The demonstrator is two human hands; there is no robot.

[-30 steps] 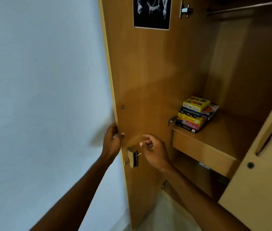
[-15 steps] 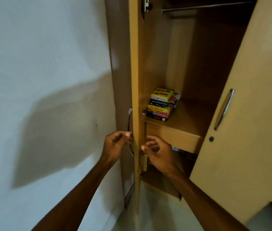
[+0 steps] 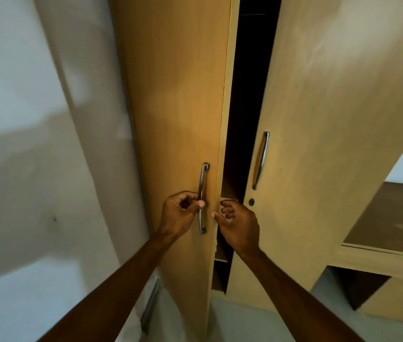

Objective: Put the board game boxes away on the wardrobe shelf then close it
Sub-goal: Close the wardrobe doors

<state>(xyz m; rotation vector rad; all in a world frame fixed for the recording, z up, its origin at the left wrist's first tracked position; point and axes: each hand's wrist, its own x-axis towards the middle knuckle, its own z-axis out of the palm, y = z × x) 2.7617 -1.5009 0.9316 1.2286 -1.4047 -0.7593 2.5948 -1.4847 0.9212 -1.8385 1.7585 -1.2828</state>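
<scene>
The wardrobe's left door point(image 3: 175, 95) stands nearly closed, with a narrow dark gap point(image 3: 247, 95) between it and the right door point(image 3: 319, 119). My left hand point(image 3: 178, 213) grips the left door's metal handle point(image 3: 203, 178), fingers curled round it. My right hand point(image 3: 237, 223) is at that door's free edge, thumb on the edge and fingers curled into the gap. The board game boxes and the shelf are hidden behind the doors. A little of the drawer front point(image 3: 229, 193) shows through the gap.
The right door carries a metal handle point(image 3: 261, 159) and a keyhole point(image 3: 251, 201). A white wall point(image 3: 22, 119) runs along the left. A low wooden shelf unit point(image 3: 380, 253) stands to the right of the wardrobe. Pale floor point(image 3: 245, 322) lies below.
The left door has swung from wide open to almost closed, hiding the boxes. My left hand moved from the door's edge onto its handle. The right door has also come in.
</scene>
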